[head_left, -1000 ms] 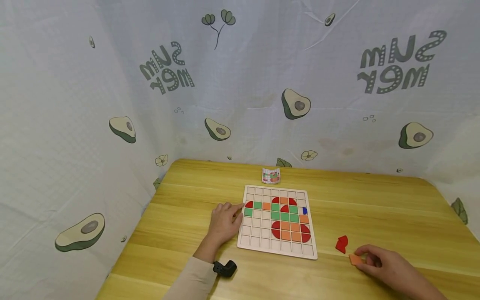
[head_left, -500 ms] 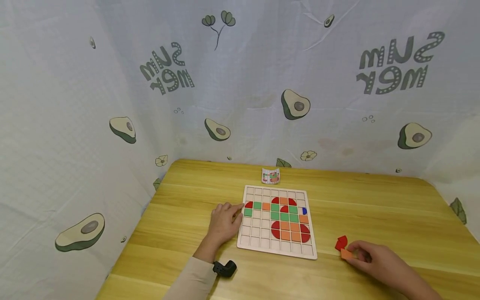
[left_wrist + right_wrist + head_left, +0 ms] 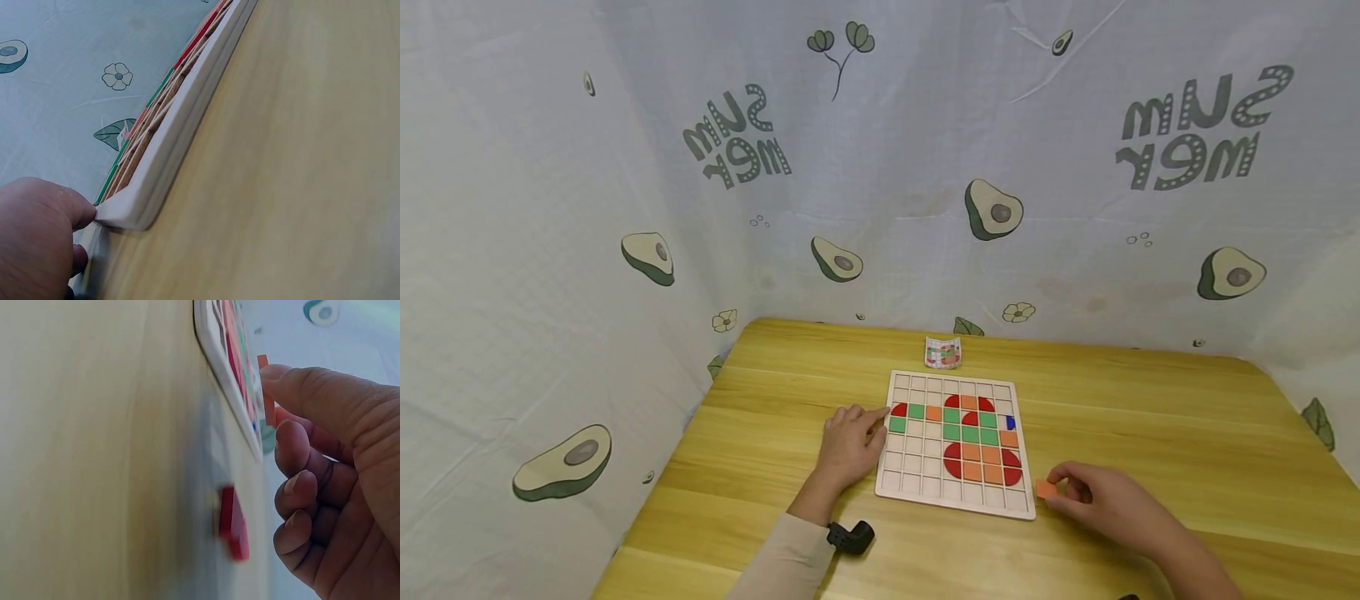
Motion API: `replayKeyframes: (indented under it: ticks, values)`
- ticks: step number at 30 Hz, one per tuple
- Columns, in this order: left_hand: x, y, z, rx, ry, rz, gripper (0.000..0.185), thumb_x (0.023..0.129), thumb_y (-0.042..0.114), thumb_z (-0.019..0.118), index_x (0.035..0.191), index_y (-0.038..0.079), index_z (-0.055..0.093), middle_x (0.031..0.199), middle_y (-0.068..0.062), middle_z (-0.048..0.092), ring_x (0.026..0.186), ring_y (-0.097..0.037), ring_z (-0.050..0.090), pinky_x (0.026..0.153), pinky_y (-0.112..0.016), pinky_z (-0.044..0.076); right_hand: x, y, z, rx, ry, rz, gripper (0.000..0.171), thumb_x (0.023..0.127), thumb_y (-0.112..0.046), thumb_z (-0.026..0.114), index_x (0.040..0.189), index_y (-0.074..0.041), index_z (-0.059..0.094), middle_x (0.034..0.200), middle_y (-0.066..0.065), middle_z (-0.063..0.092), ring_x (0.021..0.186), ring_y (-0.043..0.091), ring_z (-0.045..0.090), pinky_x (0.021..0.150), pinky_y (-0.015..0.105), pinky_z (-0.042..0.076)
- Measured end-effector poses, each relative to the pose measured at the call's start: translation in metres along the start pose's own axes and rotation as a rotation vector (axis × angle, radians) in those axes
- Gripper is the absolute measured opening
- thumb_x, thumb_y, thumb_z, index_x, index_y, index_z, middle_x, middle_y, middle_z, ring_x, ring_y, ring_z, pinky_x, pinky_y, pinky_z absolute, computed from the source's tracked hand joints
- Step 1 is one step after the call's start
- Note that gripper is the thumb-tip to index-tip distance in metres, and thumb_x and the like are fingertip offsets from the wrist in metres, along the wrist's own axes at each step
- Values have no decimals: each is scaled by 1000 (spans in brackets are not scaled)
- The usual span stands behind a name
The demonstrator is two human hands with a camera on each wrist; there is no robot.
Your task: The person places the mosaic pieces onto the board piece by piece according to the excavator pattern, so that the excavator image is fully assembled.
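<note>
In the head view my right hand (image 3: 1101, 498) pinches a square orange tile (image 3: 1045, 489) between thumb and fingers, just off the right side of a pale wooden grid board (image 3: 912, 467). The right wrist view shows that tile (image 3: 267, 394) edge-on, raised off the table. Orange, green and red pieces fill some of the board's cells, with one blue piece (image 3: 1011, 422) near its right edge. Two overlapping red pieces (image 3: 232, 522) lie on the table, behind my right hand in the head view. My left hand (image 3: 847, 448) touches the board's left edge with its fingers.
Behind the board stands a small curved card (image 3: 942, 353) printed with a coloured grid pattern. A white cloth (image 3: 895, 167) with avocado prints hangs along the back and left of the wooden table (image 3: 1135, 400). A black band (image 3: 851, 537) circles my left wrist.
My right hand has carried the orange tile leftward, past the red pieces, to the board's right side. The left hand has stayed at the board's left edge.
</note>
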State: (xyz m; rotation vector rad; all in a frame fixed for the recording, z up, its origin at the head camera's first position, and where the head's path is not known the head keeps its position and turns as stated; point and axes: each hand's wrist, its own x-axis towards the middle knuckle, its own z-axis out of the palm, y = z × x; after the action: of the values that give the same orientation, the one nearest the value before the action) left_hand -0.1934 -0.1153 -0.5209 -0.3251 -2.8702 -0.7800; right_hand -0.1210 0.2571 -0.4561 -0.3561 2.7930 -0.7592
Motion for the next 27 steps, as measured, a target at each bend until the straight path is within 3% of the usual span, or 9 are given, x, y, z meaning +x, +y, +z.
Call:
replayKeyframes:
  ticks: [7,13,27]
  values:
    - [0,1,-1,6,0,-4,35,101,33,59,133,27,70,88,4,59,80,-13,40,74,-29,28,12,-20,6,1,-18,-10,22,88,-38,78,99,-21,69,71,-8,49,61,2,41,56,22,34]
    - [0,1,-1,5,2,-3,35,101,34,59,134,27,70,88,4,59,80,-13,40,74,-29,28,22,-33,10,-16,11,-110,17,89,-32,78,97,-20,68,68,-11,47,59,-1,39,56,21,34]
    - [0,0,0,4,11,9,35,100,33,60,133,27,70,86,6,58,79,-12,40,74,-29,28,51,-68,28,-39,-10,-112,21,88,-36,79,99,-20,72,68,-11,49,64,4,44,58,22,37]
